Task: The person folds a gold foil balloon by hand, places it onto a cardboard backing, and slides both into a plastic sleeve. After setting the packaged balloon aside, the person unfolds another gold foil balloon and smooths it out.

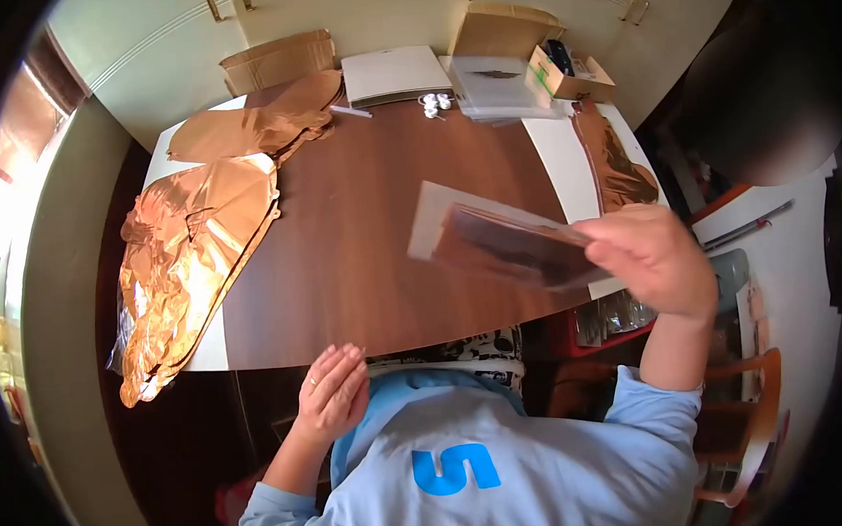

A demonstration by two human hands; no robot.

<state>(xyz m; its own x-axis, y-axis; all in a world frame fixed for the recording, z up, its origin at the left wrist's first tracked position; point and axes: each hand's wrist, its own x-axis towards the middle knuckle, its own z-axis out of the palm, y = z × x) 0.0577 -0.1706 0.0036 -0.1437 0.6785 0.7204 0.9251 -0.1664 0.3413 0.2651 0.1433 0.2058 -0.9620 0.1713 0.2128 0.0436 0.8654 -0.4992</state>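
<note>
My right hand (639,255) grips one end of a clear plastic packet (513,241) and holds it tilted above the right part of the brown table. Something flat, copper and dark, shows inside the packet. Near the table's front edge, in front of my body, is my left hand (335,391), its fingers close together and bent; whether anything small is between them is hidden. Shiny copper-coloured foil pieces (198,243) lie spread over the table's left side, far from both hands.
Along the back of the table (372,200) stand a white box (396,76), small white rolls (432,105), clear plastic sheets (498,89) and an open carton (572,77). More copper foil (614,159) lies at the right edge. A wooden chair (765,427) stands at the right.
</note>
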